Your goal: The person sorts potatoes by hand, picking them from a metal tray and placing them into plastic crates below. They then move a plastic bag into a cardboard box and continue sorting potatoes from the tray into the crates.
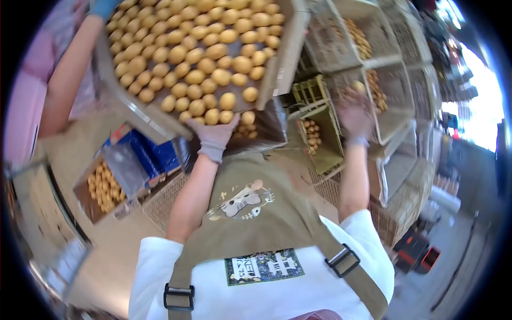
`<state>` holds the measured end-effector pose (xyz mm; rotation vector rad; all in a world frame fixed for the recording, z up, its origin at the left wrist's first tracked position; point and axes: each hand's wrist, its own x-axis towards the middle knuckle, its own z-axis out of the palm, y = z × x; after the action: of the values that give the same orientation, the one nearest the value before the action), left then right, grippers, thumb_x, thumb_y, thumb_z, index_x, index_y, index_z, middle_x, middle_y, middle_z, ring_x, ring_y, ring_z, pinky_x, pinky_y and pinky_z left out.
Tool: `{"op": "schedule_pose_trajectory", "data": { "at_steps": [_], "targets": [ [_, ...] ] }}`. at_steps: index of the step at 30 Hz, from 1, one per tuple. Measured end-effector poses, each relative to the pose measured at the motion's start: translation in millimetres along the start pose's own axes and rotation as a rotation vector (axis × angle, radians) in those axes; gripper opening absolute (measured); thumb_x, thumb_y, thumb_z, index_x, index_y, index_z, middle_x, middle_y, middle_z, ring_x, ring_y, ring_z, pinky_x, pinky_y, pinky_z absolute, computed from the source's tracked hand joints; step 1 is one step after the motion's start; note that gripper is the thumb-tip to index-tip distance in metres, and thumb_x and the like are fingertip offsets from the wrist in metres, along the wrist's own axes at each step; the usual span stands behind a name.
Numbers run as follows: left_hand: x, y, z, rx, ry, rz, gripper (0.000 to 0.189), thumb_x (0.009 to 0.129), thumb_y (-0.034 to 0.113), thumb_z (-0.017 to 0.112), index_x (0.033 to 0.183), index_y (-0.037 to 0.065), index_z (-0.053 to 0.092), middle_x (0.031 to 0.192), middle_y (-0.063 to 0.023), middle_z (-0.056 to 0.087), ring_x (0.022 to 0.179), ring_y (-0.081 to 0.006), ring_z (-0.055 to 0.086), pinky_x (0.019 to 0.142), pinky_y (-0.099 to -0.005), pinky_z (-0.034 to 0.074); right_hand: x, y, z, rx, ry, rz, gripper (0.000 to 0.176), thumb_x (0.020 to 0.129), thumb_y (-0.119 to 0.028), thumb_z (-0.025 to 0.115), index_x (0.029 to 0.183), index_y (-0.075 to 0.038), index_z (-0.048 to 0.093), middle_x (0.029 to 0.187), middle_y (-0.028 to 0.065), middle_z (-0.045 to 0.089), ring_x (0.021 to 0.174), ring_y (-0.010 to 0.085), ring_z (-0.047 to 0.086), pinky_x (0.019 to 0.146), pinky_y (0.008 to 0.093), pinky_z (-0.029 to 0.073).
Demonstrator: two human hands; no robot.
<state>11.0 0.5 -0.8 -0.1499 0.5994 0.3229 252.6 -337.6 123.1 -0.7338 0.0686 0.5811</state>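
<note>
Many round yellow-brown fruits (206, 65) lie across a large bordered sorting table (120, 90). My left hand (213, 136), in a pale glove, rests at the table's near edge with fingers spread, touching the nearest fruits. Just below that edge a dark-lined box (274, 128) holds more fruits. My right hand (356, 114), gloved and blurred, is over a plastic crate (341, 85) on the right. A yellowish fruit (357, 86) shows at its fingertips. An olive crate (326, 140) with several fruits stands between my hands.
More crates (394, 101) are stacked at the right, two with fruits inside. At lower left a cardboard box (88, 205) of fruits stands beside blue packaging (144, 154). Another person's arm (74, 74) with a blue glove (104, 8) reaches over the table at upper left.
</note>
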Motion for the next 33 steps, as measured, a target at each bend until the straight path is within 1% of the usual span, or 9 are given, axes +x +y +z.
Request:
{"op": "schedule_pose_trajectory", "data": {
  "at_steps": [2,5,9,13,15,19,22,28,33],
  "targets": [
    [-1,3,3,0.061,-0.047,0.010,0.095,0.084,0.081,0.040,0.154,0.019,0.027,0.161,-0.0018,0.025,0.145,-0.0318,0.024,0.113,-0.0713,0.021,43,59,64,0.339,-0.442,0.307,0.038,0.096,-0.038,0.053,0.105,-0.003,0.064,0.100,0.0090,0.066,0.087,0.0210,0.061,0.077,0.0363,0.049],
    [11,16,-17,-0.345,-0.298,-0.173,0.090,0.086,0.077,0.040,0.154,0.020,0.029,0.161,-0.0001,0.026,0.145,-0.0323,0.025,0.112,-0.0716,0.021,6,99,123,-0.542,-0.464,0.366,0.044,0.099,-0.038,0.051,0.112,0.002,0.067,0.098,0.0144,0.072,0.079,0.0215,0.069,0.074,0.0311,0.056],
    [2,3,1,0.516,-0.271,0.088,0.084,0.092,0.067,0.040,0.154,0.015,0.022,0.161,-0.0043,0.027,0.146,-0.0332,0.025,0.116,-0.0621,0.029,-21,134,105,-0.422,-0.348,0.649,0.038,0.100,-0.026,0.055,0.122,0.003,0.064,0.108,0.0135,0.071,0.083,0.0180,0.070,0.078,0.0285,0.056],
    [-4,3,3,1.000,-0.279,0.258,0.091,0.090,0.069,0.044,0.153,0.008,0.020,0.161,-0.0132,0.023,0.144,-0.0321,0.029,0.115,-0.0618,0.029,-5,157,127,-0.786,-0.343,0.447,0.034,0.096,-0.026,0.063,0.117,0.000,0.066,0.103,0.0061,0.071,0.085,0.0134,0.066,0.077,0.0250,0.052],
    [-2,-3,-5,1.491,-0.131,0.521,0.097,0.087,0.078,0.039,0.153,0.009,0.022,0.161,-0.0128,0.022,0.145,-0.0322,0.028,0.114,-0.0640,0.028,22,178,122,-1.329,-0.288,-0.067,0.023,0.095,-0.017,0.062,0.110,0.000,0.069,0.092,0.0034,0.070,0.079,0.0120,0.063,0.073,0.0273,0.051],
    [0,9,-2,0.045,-0.060,-0.059,0.094,0.082,0.086,0.029,0.155,0.026,0.028,0.163,-0.0006,0.024,0.148,-0.0347,0.022,0.109,-0.0759,0.022,91,189,153,-2.007,-0.316,-0.514,0.029,0.092,-0.021,0.055,0.118,-0.007,0.060,0.105,0.0165,0.066,0.099,0.0346,0.064,0.083,0.0458,0.052],
    [-3,9,4,0.025,-0.008,-0.051,0.095,0.082,0.086,0.031,0.155,0.026,0.027,0.164,-0.0019,0.022,0.149,-0.0353,0.021,0.110,-0.0761,0.019,123,219,175,-2.525,-0.446,-0.004,0.024,0.094,-0.019,0.053,0.114,-0.007,0.059,0.113,0.0200,0.067,0.105,0.0343,0.067,0.087,0.0472,0.053],
    [-6,10,2,-0.090,-0.040,-0.082,0.097,0.082,0.085,0.033,0.157,0.023,0.023,0.164,-0.0029,0.020,0.149,-0.0377,0.018,0.110,-0.0759,0.018,121,215,152,-2.405,-0.642,-0.198,0.039,0.086,-0.021,0.066,0.121,-0.008,0.054,0.116,0.0234,0.065,0.103,0.0349,0.068,0.082,0.0430,0.055],
    [-13,10,11,0.040,-0.019,0.003,0.099,0.082,0.086,0.034,0.157,0.023,0.023,0.165,-0.0043,0.018,0.149,-0.0395,0.016,0.110,-0.0754,0.019,3,110,186,-1.221,-0.178,-0.091,0.061,0.078,-0.018,0.071,0.134,-0.003,0.053,0.119,0.0122,0.064,0.097,0.0188,0.066,0.084,0.0324,0.054]
  ]
}}
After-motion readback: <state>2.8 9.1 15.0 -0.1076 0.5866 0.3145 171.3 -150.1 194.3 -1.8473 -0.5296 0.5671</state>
